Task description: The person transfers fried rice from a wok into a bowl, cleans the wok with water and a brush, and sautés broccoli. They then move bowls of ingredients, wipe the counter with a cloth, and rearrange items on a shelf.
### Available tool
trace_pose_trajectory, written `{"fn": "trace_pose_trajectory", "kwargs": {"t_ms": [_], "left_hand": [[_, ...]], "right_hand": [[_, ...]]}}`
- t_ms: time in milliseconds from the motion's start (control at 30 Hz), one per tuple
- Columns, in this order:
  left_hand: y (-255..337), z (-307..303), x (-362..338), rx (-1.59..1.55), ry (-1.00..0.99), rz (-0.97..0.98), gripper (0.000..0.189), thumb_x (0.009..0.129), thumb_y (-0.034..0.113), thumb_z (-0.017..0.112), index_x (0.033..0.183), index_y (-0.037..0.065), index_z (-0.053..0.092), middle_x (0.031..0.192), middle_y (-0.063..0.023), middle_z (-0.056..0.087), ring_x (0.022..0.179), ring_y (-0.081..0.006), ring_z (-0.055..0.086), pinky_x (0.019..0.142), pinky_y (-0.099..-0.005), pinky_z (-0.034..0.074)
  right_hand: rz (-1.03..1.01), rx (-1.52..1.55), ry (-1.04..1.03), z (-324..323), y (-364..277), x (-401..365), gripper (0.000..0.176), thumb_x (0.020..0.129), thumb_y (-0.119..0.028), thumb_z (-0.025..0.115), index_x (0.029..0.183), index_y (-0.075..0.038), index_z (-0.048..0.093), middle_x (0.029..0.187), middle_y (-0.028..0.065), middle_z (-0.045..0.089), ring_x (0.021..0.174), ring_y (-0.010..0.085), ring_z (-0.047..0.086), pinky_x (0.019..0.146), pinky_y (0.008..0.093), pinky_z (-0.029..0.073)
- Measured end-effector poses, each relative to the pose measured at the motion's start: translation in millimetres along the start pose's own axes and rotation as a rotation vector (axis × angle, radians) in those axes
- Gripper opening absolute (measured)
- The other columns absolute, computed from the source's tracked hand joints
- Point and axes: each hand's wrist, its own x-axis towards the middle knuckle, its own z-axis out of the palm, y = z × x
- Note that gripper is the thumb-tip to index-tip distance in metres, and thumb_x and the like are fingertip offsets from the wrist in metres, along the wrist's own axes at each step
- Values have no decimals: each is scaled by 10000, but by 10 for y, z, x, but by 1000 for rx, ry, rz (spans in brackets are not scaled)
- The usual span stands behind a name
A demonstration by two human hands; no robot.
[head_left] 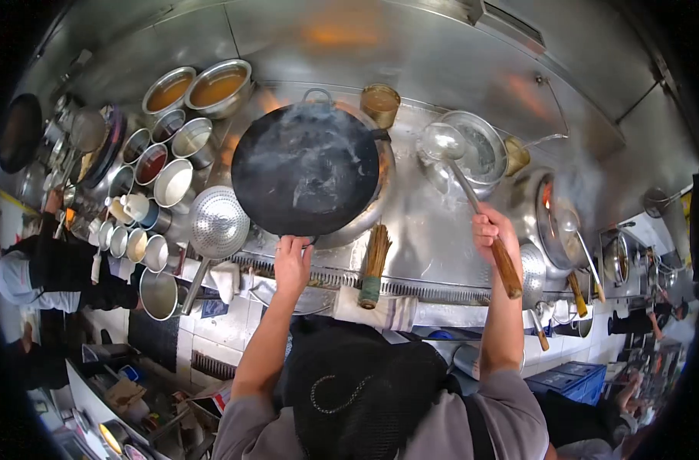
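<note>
My left hand (pixel 292 264) grips the near rim of a large black wok (pixel 307 169), which smokes over a burner with flame showing at its right edge. My right hand (pixel 493 234) is closed on the wooden handle of a long steel ladle (pixel 441 142). The ladle's bowl hangs over a steel bowl of water (pixel 476 153) to the right of the wok. A bamboo wok brush (pixel 375 264) lies on the stove's front edge between my two hands.
Several steel seasoning containers (pixel 173 180) and two pots of sauce (pixel 204 88) stand left of the wok. A perforated strainer (pixel 218 224) rests beside them. A second wok station (pixel 556 222) with ladles is at the right. Other people work at far left and far right.
</note>
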Motion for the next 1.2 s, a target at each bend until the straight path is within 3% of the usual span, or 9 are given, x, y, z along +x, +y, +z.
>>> {"fn": "trace_pose_trajectory", "kwargs": {"t_ms": [100, 400, 467, 533, 667, 900, 933, 1033, 1200], "left_hand": [[4, 2, -16, -24, -23, -32, 174, 802, 79, 698, 943, 47, 602, 980, -145, 548, 927, -368, 549, 794, -467, 453], [62, -15, 0, -28, -1, -40, 145, 813, 60, 690, 919, 38, 593, 950, -161, 552, 909, -374, 558, 787, -446, 454], [68, -9, 4, -37, -13, -49, 144, 814, 59, 689, 918, 37, 592, 946, -163, 553, 905, -373, 558, 784, -445, 452], [70, -6, 3, -51, -26, -60, 143, 814, 58, 688, 918, 36, 591, 942, -164, 554, 901, -372, 558, 781, -445, 451], [65, -9, 10, -28, -33, -54, 133, 821, 58, 681, 916, 39, 590, 942, -164, 552, 904, -376, 548, 783, -455, 437], [72, 7, -3, 4, -37, -61, 136, 836, 85, 681, 927, 45, 587, 929, -151, 536, 910, -368, 537, 788, -460, 428], [80, 1, 3, 5, -34, -59, 137, 835, 83, 681, 927, 43, 587, 930, -151, 536, 907, -367, 538, 787, -461, 429], [78, -8, 13, 3, -35, -57, 151, 821, 73, 691, 926, 38, 587, 945, -154, 542, 904, -373, 542, 781, -464, 438], [22, 13, -7, 6, -28, -49, 170, 800, 67, 706, 931, 44, 600, 973, -157, 553, 923, -376, 552, 783, -465, 454]], "right_hand": [[64, -70, -45, 206, 269, -21, 48, 981, -149, 508, 957, -132, 471, 695, -32, 471, 436, 7, 381, 341, 192, 309], [-226, -913, 165, 341, 1064, 416, 637, 931, -104, 580, 1499, -91, 291, 642, 11, 487, 423, 64, 417, 343, 247, 327], [-290, -971, 198, -103, 1046, 593, 624, 928, -115, 587, 1493, -78, 324, 691, 37, 575, 431, 111, 467, 387, 284, 387], [-945, -1471, 252, -324, 930, 723, 623, 917, -135, 609, 1479, -70, 348, 786, 110, 658, 474, 152, 515, 478, 314, 456], [-786, -1652, 720, -516, 407, 706, 606, 906, -107, 574, 1472, -105, 356, 952, 321, 645, 696, 355, 683, 644, 404, 520], [-719, -1919, 1157, -1473, -353, 1289, 487, 881, -172, 587, 1336, -46, 465, 760, 240, 673, 690, 417, 669, 638, 487, 533], [-723, -1916, 1161, -1590, -472, 1398, 487, 881, -172, 587, 1336, -46, 465, 760, 240, 673, 690, 417, 669, 638, 487, 533], [-266, -671, 594, -1282, -697, 1291, 157, 924, -168, 555, 853, -53, 476, 630, 22, 513, 473, 111, 477, 434, 260, 398], [-230, -101, 298, -764, -507, 758, 270, 998, -146, 433, 730, -116, 425, 530, -57, 355, 409, 57, 335, 403, 224, 343]]}}
